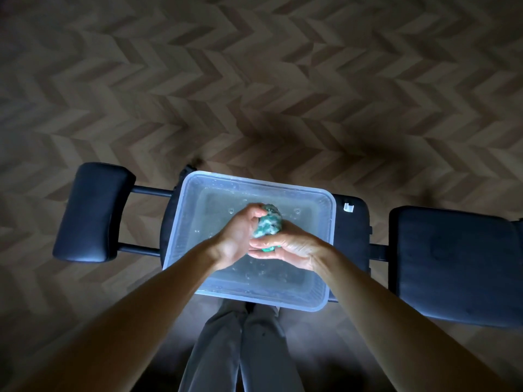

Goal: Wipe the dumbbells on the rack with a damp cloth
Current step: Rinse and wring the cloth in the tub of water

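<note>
A balled-up green and white cloth [268,224] is squeezed between both hands over a clear plastic tub [325,199] holding shallow water. My left hand [237,236] wraps the cloth from the left, fingers curled over its top. From below and to the right, my right hand [288,247] cups it, fingers pressed against its underside. No dumbbells or rack are in view.
The tub sits on a black padded bench [351,233] with a headrest pad [93,210] at left and a larger pad [458,264] at right. Herringbone wood floor [254,80] lies all around. My grey-trousered legs [243,349] stand below the tub.
</note>
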`<state>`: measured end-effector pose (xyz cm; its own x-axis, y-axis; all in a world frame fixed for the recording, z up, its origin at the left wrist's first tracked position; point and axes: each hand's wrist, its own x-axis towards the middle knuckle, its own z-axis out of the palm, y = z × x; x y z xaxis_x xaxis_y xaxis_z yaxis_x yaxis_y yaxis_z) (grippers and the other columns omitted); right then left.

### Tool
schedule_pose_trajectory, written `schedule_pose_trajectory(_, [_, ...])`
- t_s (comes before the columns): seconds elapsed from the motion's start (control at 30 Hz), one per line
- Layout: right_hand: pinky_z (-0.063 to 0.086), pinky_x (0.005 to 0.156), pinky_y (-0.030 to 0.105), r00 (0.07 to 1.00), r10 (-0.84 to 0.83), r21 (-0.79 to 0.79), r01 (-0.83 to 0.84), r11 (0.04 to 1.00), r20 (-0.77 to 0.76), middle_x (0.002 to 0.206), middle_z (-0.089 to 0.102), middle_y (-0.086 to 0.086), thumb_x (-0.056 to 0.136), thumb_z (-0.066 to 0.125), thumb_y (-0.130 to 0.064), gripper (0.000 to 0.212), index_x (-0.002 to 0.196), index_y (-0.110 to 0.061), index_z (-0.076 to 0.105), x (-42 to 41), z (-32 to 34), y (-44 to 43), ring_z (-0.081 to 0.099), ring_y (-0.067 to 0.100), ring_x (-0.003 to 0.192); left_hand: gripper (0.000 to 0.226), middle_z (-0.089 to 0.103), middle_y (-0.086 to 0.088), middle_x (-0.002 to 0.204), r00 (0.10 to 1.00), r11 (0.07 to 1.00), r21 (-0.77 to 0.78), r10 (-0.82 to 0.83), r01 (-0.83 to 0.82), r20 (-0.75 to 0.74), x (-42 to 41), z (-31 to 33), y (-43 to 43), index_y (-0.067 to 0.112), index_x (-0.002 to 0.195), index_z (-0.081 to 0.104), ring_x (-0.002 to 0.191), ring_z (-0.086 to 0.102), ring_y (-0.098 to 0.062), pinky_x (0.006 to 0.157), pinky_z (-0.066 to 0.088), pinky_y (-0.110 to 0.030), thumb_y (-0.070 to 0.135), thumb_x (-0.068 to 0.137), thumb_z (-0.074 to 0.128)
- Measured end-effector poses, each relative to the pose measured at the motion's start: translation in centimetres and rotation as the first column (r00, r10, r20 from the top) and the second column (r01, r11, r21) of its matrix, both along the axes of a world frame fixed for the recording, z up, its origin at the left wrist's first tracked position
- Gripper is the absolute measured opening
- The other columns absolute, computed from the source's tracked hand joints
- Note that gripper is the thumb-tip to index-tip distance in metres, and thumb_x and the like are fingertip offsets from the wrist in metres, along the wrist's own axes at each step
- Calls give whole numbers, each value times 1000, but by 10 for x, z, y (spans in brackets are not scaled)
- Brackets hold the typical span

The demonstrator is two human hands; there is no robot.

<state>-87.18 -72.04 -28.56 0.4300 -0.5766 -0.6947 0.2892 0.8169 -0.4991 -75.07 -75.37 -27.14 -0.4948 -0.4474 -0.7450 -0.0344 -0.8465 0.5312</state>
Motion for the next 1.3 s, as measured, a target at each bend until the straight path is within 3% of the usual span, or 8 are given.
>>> schedule_pose_trajectory(0.13, [38,44,13,996,-34,33,37,999,-77,75,62,5,79,61,13,26,80,-12,56,-1,-2,-4,47,7,52,29,60,-12,95,857,831,-310,-330,462,395,2,-9,-14,32,107,51,84,54,-26,74,42,-32,14,99,31])
schedule_pose_trajectory(0.2, [27,39,11,996,-3,57,8,998,-84,71,57,3,79,60,12,26,80,-13,54,-3,-4,-5,35,3,44,47,60,-9,104,499,362,-374,-365,854,786,13,-8,-24,36,134,39,95,54,-25,81,40,-31,10,95,41])
schedule_pose_trajectory(0.27, [26,37,11,988,93,98,-81,992,-120,64,49,-1,79,60,9,26,78,-15,51,-8,-6,-5,31,2,41,72,53,-12,123,335,16,-346,-290,938,896,27,-3,-25,29,149,15,107,51,-24,87,39,-28,0,90,45])
schedule_pose_trajectory(0.43, [22,45,15,917,313,106,-295,950,-249,71,42,-1,71,67,-4,26,82,-17,48,-5,1,-10,28,7,53,97,32,-23,146,481,-500,-407,20,764,877,39,-21,-28,12,145,19,84,65,-23,60,56,-27,-21,58,50])
schedule_pose_trajectory(0.63, [19,52,21,848,407,129,-386,913,-340,69,36,0,84,60,-2,25,72,-17,43,5,1,-17,28,11,58,66,46,-8,116,555,-671,-372,71,642,829,27,-44,-32,9,129,38,70,67,-14,44,50,-21,2,68,63])
schedule_pose_trajectory(0.83, [23,49,22,716,415,143,-410,901,-561,68,33,3,78,54,1,20,75,-14,43,24,-4,-21,28,14,59,40,61,-3,56,444,-623,-374,-47,687,895,25,-36,-34,7,74,68,38,57,-15,33,37,-18,20,41,87])
schedule_pose_trajectory(1.0, [42,60,23,335,369,30,-704,709,-867,97,63,14,83,59,-10,30,113,-6,56,30,-7,-23,61,28,86,37,66,-11,111,134,-256,-220,-314,941,940,15,-21,-38,11,121,55,101,63,-29,80,47,-30,9,84,54])
schedule_pose_trajectory(1.3, [48,82,31,61,216,67,-840,538,-974,104,67,19,82,54,-11,28,106,-6,67,20,-4,-16,62,35,100,22,53,-11,62,367,357,-197,-506,913,781,1,-19,-25,6,61,49,55,52,-21,44,36,-23,-5,79,43])
